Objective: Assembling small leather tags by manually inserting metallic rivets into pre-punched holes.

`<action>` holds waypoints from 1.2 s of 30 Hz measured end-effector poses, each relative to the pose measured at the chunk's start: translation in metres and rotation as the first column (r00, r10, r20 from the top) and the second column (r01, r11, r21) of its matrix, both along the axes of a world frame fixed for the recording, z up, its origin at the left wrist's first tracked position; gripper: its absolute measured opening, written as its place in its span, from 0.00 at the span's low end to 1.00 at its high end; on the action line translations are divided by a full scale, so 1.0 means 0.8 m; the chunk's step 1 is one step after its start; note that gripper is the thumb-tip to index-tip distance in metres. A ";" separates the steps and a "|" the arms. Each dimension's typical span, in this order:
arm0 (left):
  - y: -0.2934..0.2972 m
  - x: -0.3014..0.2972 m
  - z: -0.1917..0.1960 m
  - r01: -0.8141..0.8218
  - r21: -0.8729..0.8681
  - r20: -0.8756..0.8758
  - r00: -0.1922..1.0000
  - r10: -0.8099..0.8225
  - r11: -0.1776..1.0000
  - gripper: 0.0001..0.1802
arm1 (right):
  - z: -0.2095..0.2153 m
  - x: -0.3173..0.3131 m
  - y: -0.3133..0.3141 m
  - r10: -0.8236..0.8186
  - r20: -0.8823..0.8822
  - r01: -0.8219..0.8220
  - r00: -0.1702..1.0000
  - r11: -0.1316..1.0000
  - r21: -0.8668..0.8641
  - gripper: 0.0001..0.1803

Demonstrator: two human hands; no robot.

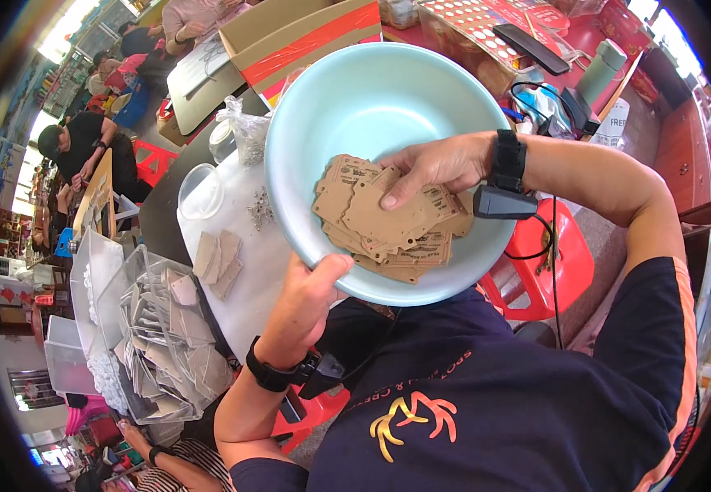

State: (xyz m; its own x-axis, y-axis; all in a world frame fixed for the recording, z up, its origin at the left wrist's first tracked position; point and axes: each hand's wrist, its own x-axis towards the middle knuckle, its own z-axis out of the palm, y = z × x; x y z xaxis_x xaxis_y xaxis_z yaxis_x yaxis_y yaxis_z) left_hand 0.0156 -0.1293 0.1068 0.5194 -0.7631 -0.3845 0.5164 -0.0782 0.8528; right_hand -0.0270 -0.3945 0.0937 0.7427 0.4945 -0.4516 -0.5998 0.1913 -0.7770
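Holding the pale blue bowl (pixel 372 98) tilted by its near rim with my left hand (pixel 310 299), while my right hand (pixel 433 164) is inside it, fingers spread flat on a pile of brown cardboard tags (pixel 388 221). Tip it more and I reckon the tags slide out the low near edge. On the left, the clear tray of bagged tags (pixel 163 344) and loose tags on the white table (pixel 269 254) crowd the space

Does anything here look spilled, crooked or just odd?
Only the light blue bowl: the left hand holds it steeply tilted, while the right hand presses a loose heap of brown card tags against its inside. Nothing looks spilled.
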 end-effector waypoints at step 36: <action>0.151 0.026 0.017 -0.694 -0.096 0.312 0.659 0.684 0.713 0.27 | -0.059 0.046 -0.193 -0.614 0.234 0.657 0.754 0.695 -0.291 0.25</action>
State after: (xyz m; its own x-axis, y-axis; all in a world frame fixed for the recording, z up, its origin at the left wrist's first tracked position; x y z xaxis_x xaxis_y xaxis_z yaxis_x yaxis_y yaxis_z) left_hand 0.0367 -0.0084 0.1207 0.9832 -0.1299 -0.1279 0.1488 0.1664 0.9748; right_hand 0.0094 -0.5489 0.0462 0.8773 -0.2809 -0.3892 -0.3389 0.2119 -0.9167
